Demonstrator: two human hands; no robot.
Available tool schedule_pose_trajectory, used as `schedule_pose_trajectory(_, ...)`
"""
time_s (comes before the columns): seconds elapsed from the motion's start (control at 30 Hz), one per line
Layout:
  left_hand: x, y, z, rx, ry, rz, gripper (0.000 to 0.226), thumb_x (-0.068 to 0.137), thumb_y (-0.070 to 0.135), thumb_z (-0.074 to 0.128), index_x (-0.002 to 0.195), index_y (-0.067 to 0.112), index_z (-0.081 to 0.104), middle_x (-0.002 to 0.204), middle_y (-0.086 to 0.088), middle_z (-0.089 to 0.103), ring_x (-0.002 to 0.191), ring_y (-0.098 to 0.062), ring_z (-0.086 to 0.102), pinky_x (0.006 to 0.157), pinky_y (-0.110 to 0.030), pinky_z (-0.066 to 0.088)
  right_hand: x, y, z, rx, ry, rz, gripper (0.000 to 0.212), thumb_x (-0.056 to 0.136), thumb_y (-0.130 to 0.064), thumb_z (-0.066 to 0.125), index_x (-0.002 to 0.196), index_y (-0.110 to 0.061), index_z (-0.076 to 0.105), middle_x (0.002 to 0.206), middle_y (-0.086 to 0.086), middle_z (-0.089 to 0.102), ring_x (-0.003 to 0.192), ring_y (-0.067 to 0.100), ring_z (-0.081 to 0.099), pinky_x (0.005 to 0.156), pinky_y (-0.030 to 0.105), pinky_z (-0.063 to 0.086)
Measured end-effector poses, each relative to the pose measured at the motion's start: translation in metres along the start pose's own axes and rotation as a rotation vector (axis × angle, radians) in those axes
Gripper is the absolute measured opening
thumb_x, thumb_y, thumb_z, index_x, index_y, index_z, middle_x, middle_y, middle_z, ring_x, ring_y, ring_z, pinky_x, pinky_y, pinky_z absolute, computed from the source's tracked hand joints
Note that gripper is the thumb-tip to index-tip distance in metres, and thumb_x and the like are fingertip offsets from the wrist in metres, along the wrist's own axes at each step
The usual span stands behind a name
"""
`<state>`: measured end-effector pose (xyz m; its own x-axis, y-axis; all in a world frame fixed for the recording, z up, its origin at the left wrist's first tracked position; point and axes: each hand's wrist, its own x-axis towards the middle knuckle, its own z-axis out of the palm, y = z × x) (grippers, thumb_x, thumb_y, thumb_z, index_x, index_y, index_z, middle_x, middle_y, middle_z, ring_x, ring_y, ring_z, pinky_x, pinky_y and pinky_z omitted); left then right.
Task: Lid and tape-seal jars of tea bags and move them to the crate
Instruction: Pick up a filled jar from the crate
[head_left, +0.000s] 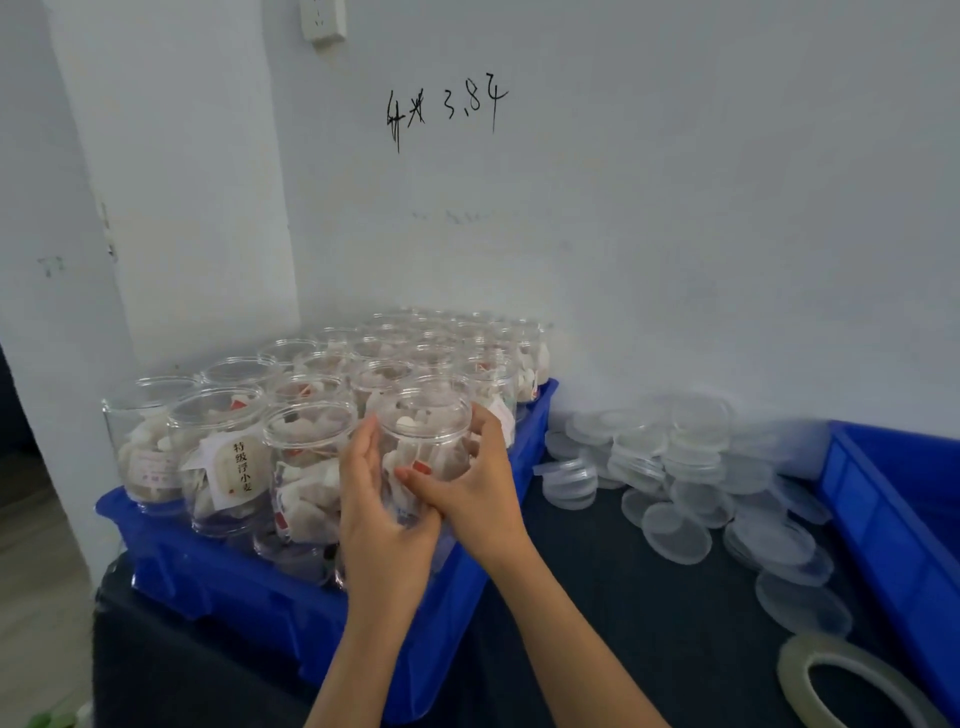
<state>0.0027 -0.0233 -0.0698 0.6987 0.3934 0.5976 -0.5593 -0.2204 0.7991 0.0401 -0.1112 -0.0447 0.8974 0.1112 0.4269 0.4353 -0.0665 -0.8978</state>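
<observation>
An open jar (423, 441) at the tray's (218, 571) near corner is gripped round its sides by both hands (387, 499). Clear plastic, probably light and slick; best held low on the wall, not the rim.

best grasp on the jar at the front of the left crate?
Grip the jar by its straight side walls, below the open rim, one hand from each side as the left hand and right hand do. Neighbouring jars crowd it, so lift upward.
</observation>
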Motion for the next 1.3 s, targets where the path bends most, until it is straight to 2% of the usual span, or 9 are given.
schedule_pose_trajectory(0.2, 0.000, 0.028, 0.034, -0.053, -0.028, 0.178, 0.090, 0.080, -0.011, 0.067, 0.145, 0.041, 0.034, 0.146, 0.035, 0.034, 0.139, 0.008, 0.029, 0.103, -0.006, 0.034, -0.011, -0.031, -0.040, 0.037, 0.131, -0.100, 0.082, 0.071, -0.019, 0.086, 0.137, -0.027, 0.038, 0.128, -0.013, 0.050, 0.111, -0.015, 0.046, 0.093, 0.011, 0.044)
schedule_pose_trajectory(0.4, -0.008, 0.026, 0.094, -0.304, -0.322, 0.018, 0.085, 0.081, 0.005, 0.072, 0.142, 0.048, 0.031, 0.137, 0.014, 0.054, 0.122, -0.008, 0.057, 0.085, -0.022, 0.054, -0.034, -0.022, -0.100, -0.012, 0.273, -0.144, 0.078, 0.066, -0.011, 0.087, 0.126, -0.035, 0.043, 0.123, -0.003, 0.056, 0.111, 0.009, 0.060, 0.088, 0.029, 0.055)
schedule_pose_trajectory(0.5, -0.022, 0.014, 0.131, -0.385, -0.491, -0.118, 0.050, 0.092, 0.025, 0.064, 0.132, 0.048, 0.045, 0.121, 0.003, 0.067, 0.105, -0.018, 0.068, 0.079, -0.025, 0.057, -0.048, 0.003, -0.129, -0.088, 0.374, -0.095, 0.082, 0.063, -0.014, 0.088, 0.127, -0.033, 0.041, 0.126, 0.000, 0.053, 0.118, 0.012, 0.056, 0.096, 0.037, 0.052)
schedule_pose_trajectory(0.6, -0.043, -0.003, 0.162, -0.369, -0.583, -0.187, 0.074, 0.070, 0.056, 0.071, 0.136, 0.036, 0.042, 0.120, 0.004, 0.066, 0.105, -0.018, 0.068, 0.083, -0.033, 0.057, -0.060, 0.032, -0.154, -0.106, 0.459, -0.025, 0.084, 0.059, -0.016, 0.087, 0.128, -0.030, 0.042, 0.127, 0.001, 0.051, 0.120, 0.016, 0.054, 0.098, 0.040, 0.050)
schedule_pose_trajectory(0.77, -0.072, -0.040, 0.195, -0.384, -0.686, -0.291, 0.047, 0.083, 0.028, 0.071, 0.125, 0.036, 0.050, 0.113, 0.012, 0.069, 0.101, -0.014, 0.069, 0.076, -0.024, 0.057, -0.078, 0.075, -0.178, -0.132, 0.560, 0.044, 0.085, 0.059, -0.006, 0.088, 0.126, -0.030, 0.042, 0.127, 0.005, 0.050, 0.118, 0.018, 0.054, 0.098, 0.044, 0.050)
schedule_pose_trajectory(0.87, -0.081, -0.055, 0.200, -0.308, -0.722, -0.346, 0.057, 0.072, 0.046, 0.073, 0.123, 0.042, 0.048, 0.112, 0.015, 0.067, 0.101, -0.011, 0.068, 0.079, -0.028, 0.058, -0.085, 0.093, -0.182, -0.103, 0.582, 0.068, 0.086, 0.059, -0.001, 0.087, 0.128, -0.026, 0.043, 0.128, 0.007, 0.051, 0.117, 0.018, 0.056, 0.097, 0.045, 0.050)
schedule_pose_trajectory(0.97, -0.083, -0.065, 0.198, -0.229, -0.758, -0.324, 0.063, 0.067, 0.053, 0.072, 0.120, 0.049, 0.040, 0.112, 0.032, 0.060, 0.100, 0.001, 0.065, 0.078, -0.018, 0.054, -0.090, 0.104, -0.180, -0.100, 0.596, 0.075, 0.087, 0.055, -0.014, 0.087, 0.129, -0.026, 0.042, 0.129, 0.006, 0.051, 0.120, 0.020, 0.055, 0.101, 0.046, 0.048)
schedule_pose_trajectory(1.2, -0.089, -0.086, 0.190, -0.233, -0.774, -0.344, 0.069, 0.076, 0.021, 0.082, 0.126, 0.040, 0.038, 0.112, 0.032, 0.060, 0.101, 0.005, 0.063, 0.077, -0.009, 0.049, -0.099, 0.121, -0.169, -0.152, 0.588, 0.092, 0.090, 0.054, -0.020, 0.087, 0.130, -0.033, 0.041, 0.130, 0.004, 0.050, 0.122, 0.020, 0.052, 0.101, 0.047, 0.047)
schedule_pose_trajectory(1.3, -0.090, -0.089, 0.188, -0.242, -0.747, -0.360, 0.068, 0.076, 0.023, 0.082, 0.125, 0.042, 0.039, 0.112, 0.032, 0.060, 0.101, 0.005, 0.063, 0.077, -0.010, 0.050, -0.099, 0.119, -0.167, -0.189, 0.568, 0.098, 0.089, 0.055, -0.019, 0.087, 0.129, -0.035, 0.041, 0.130, 0.002, 0.049, 0.124, 0.018, 0.051, 0.102, 0.044, 0.046)
